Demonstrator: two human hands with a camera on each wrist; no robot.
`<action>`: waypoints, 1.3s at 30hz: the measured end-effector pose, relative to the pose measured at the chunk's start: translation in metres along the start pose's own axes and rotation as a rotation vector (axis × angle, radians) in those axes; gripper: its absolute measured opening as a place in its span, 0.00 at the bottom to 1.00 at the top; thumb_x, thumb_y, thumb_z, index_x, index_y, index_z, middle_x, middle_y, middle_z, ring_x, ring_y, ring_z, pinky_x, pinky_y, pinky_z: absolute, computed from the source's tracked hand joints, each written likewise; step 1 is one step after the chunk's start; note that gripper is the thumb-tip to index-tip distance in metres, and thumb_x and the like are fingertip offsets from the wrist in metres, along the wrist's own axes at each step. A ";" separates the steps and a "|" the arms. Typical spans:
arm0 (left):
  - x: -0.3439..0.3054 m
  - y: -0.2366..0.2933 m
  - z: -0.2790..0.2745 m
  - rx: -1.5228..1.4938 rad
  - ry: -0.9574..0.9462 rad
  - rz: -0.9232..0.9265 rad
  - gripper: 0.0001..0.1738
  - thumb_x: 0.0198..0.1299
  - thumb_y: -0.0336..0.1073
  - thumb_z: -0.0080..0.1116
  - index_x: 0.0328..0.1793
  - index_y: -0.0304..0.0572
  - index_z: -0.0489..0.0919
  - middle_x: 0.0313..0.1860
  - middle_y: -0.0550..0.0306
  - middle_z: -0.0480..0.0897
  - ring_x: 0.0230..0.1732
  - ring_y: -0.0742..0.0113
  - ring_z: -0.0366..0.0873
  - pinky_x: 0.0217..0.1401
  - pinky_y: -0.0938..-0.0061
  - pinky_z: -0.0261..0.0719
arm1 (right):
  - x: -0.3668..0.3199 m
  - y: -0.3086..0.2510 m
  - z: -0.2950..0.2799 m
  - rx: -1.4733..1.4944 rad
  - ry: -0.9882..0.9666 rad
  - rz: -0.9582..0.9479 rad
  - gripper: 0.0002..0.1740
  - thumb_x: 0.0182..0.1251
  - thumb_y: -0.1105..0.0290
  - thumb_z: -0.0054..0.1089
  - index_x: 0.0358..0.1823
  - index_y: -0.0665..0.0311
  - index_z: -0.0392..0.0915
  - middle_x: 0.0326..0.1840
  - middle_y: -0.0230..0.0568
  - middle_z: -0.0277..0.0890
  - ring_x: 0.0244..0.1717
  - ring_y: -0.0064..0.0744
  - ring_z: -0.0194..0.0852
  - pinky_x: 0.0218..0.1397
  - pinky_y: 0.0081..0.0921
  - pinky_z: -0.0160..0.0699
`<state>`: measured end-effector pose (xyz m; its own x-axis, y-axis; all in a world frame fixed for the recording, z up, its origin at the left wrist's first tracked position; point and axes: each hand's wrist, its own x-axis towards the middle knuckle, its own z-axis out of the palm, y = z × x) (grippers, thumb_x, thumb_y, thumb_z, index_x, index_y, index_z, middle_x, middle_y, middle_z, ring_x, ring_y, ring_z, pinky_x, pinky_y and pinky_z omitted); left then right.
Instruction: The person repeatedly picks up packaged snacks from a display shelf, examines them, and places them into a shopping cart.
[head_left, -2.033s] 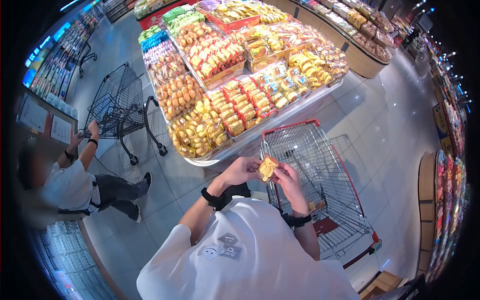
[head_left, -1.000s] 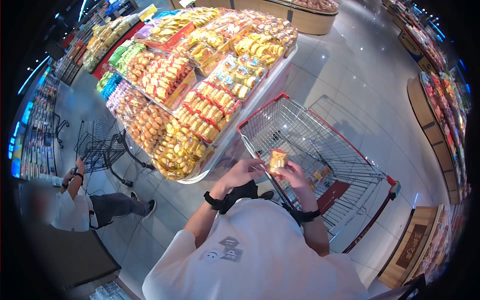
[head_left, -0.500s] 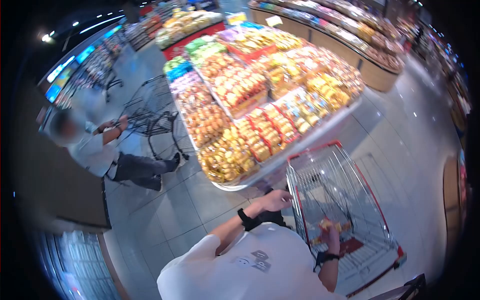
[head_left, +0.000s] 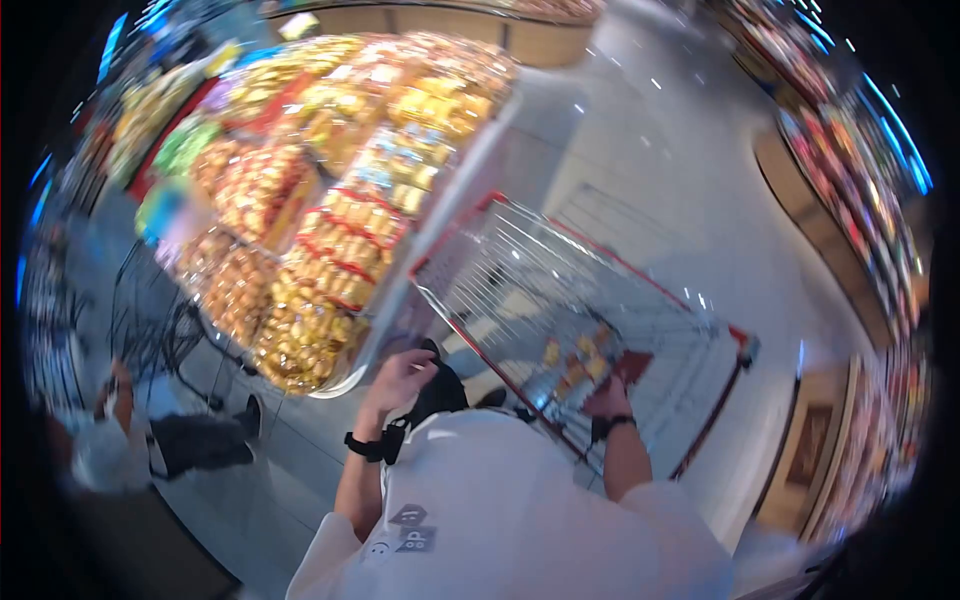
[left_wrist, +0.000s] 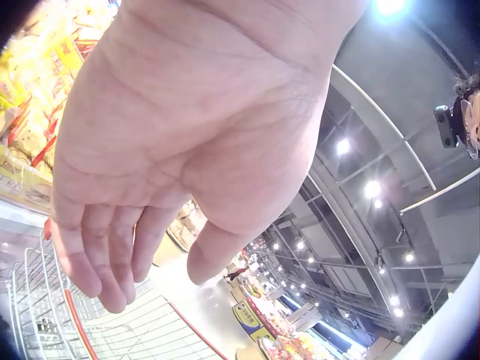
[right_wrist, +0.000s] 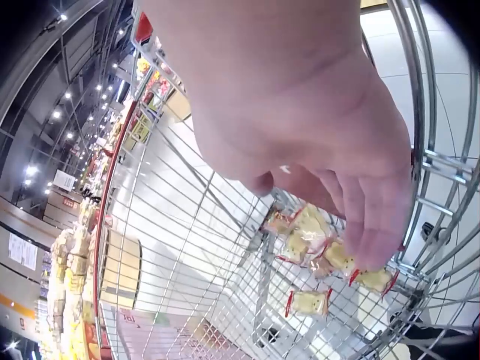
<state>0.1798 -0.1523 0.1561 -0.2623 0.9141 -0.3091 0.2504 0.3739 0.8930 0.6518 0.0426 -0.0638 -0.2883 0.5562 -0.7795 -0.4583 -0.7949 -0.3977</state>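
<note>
Supermarket bread (head_left: 345, 245), piled leftmost. Left hand (head_left: 403, 378), fingers loose, holding nothing, outside cart (head_left: 620, 262). Packets (right_wrist: 336, 257) in cart, axes mixed, just below right hand (right_wrist: 322, 139), nearer one; its grip we cannot tell.

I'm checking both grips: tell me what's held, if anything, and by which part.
The left grip holds nothing. The right grip is by the packets in the cart; whether it holds one, and where, cannot be told.
</note>
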 end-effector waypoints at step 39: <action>0.097 -0.042 -0.172 0.156 0.550 -0.274 0.30 0.51 0.45 0.72 0.56 0.31 0.82 0.44 0.40 0.87 0.45 0.53 0.86 0.50 0.65 0.83 | -0.042 -0.029 0.035 -0.585 0.474 0.029 0.10 0.69 0.62 0.53 0.37 0.61 0.69 0.28 0.43 0.76 0.24 0.40 0.75 0.26 0.36 0.78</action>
<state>-0.0165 -0.1065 0.1454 -0.7664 0.5832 -0.2694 0.2282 0.6392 0.7344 0.6475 0.0509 -0.0022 0.1600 0.4743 -0.8657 0.1033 -0.8802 -0.4632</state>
